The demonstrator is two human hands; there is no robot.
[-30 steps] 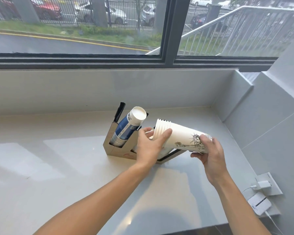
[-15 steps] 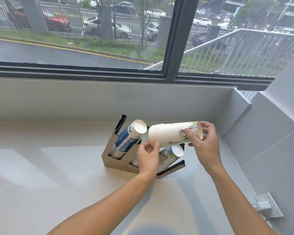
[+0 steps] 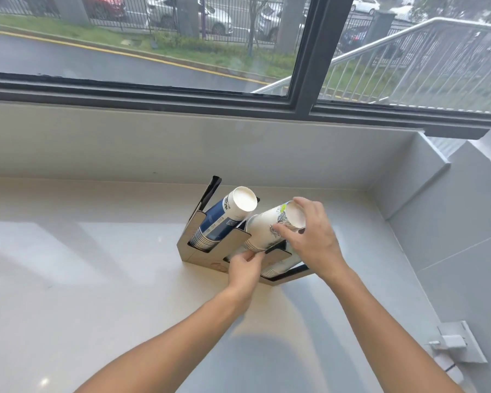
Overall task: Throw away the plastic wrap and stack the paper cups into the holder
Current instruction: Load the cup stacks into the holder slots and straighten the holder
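Observation:
A stack of white paper cups with a grey drawing lies tilted in the middle slot of the slanted cup holder, bottom end up. My right hand grips its upper end. My left hand pinches the stack's lower rim end at the holder's front. A blue and white cup stack sits in the left slot. Another cup stack shows partly in the right slot under my right hand. No plastic wrap is visible.
The holder stands on a pale counter below a window sill. A grey tiled wall closes the right side. A white wall socket with a charger sits at the lower right.
The white cup stack has swung from level in the air to tilted, rims down, into the holder's middle slot. My left hand dropped to its lower end; my right hand stays on its upper end.

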